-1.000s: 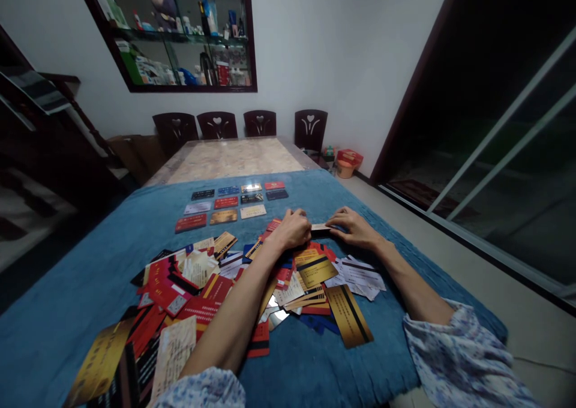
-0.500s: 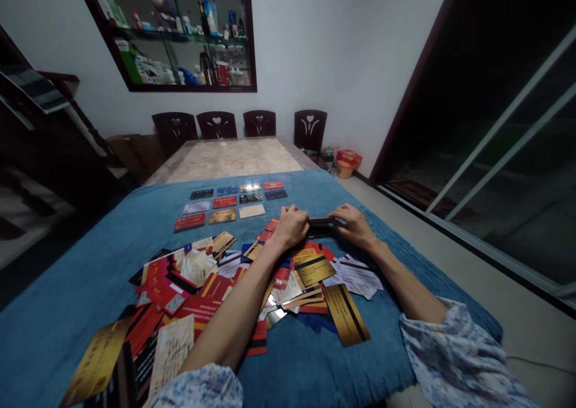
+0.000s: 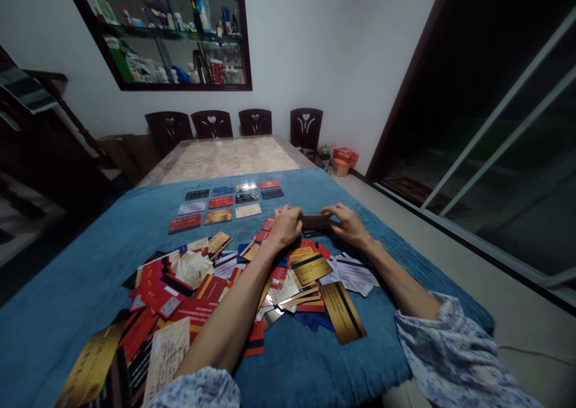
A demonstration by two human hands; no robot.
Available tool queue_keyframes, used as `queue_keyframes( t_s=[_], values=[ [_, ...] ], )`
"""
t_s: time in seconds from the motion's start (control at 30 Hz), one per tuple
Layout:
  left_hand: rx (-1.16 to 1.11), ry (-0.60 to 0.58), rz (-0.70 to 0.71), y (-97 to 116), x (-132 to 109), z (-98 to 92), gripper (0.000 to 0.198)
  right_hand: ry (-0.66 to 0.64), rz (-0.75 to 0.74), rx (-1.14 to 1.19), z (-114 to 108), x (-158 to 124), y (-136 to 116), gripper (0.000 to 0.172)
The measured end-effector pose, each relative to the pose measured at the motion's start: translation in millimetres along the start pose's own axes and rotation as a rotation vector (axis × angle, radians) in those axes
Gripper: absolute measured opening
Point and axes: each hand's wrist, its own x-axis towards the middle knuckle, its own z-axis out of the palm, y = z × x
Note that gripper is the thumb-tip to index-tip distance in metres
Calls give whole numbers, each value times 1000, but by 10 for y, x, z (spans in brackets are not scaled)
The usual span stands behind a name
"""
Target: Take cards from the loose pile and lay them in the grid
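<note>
Nothing on the cards (image 3: pixel 211 288) can be read

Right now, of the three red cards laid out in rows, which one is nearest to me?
The red card at the rows' near left corner; the middle one and the back right one lie farther away.

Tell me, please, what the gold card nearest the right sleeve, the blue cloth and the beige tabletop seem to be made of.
Gold card: probably plastic, metallic-looking, with straight edges and a sheen.
Blue cloth: soft, matte fabric, perhaps plush, from its rumpled edge.
Beige tabletop: mottled like stone, or an imitation; its slight sheen suggests polish.
</note>
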Motion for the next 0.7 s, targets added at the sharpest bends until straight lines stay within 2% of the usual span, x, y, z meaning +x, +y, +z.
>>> queue_keyframes(
  t_s=[0.33,0.7],
  values=[
    [78,-18,30,70,-35,-55,33,-48,13,-50,42,-7,16,35],
    [161,-55,62,80,-52,-14,35,-124,52,-82,51,-35,20,45]
  ],
)
